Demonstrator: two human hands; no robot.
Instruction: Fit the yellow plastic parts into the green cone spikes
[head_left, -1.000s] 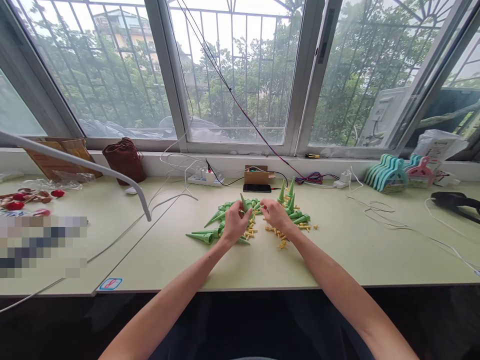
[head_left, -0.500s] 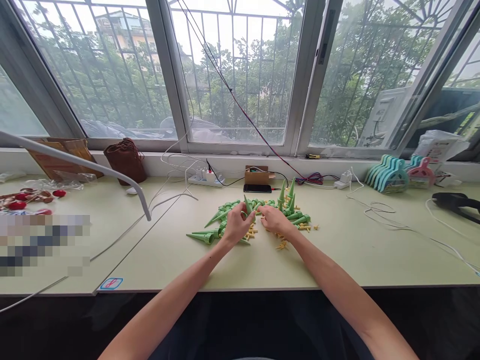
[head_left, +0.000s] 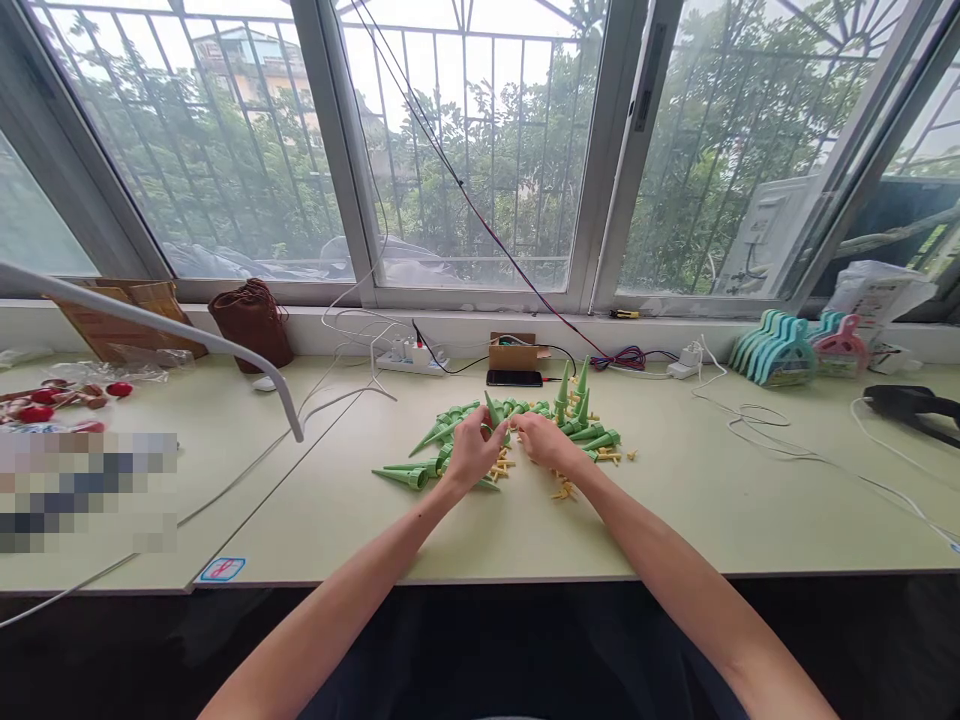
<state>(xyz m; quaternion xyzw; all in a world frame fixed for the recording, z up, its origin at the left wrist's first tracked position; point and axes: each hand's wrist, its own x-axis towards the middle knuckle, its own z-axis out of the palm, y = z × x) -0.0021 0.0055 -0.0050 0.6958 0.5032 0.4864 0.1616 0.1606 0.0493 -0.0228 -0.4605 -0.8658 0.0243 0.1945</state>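
Note:
My left hand (head_left: 474, 448) is closed round a green plastic spike (head_left: 491, 408), its tip pointing up and slightly left. Close beside it, my right hand (head_left: 541, 438) pinches at the spike's near end; whatever lies between its fingertips is too small to make out. More green spikes (head_left: 409, 474) lie on the table to the left of the hands. To the right, a few green spikes (head_left: 562, 392) stand upright and others (head_left: 600, 437) lie flat. Small yellow plastic pieces (head_left: 501, 464) are scattered below and between my hands, with more yellow pieces (head_left: 564, 490) under my right wrist.
Behind the hands a phone (head_left: 514, 378) lies before a small cardboard box (head_left: 513, 352). A power strip (head_left: 411, 360) and cables run along the windowsill. A white curved rod (head_left: 225, 345) reaches in from the left. Teal hangers (head_left: 776, 348) stand at the right.
My right hand has shifted slightly and its fingers have come closer to the spike. The spike's tilt in my left hand has changed a little.

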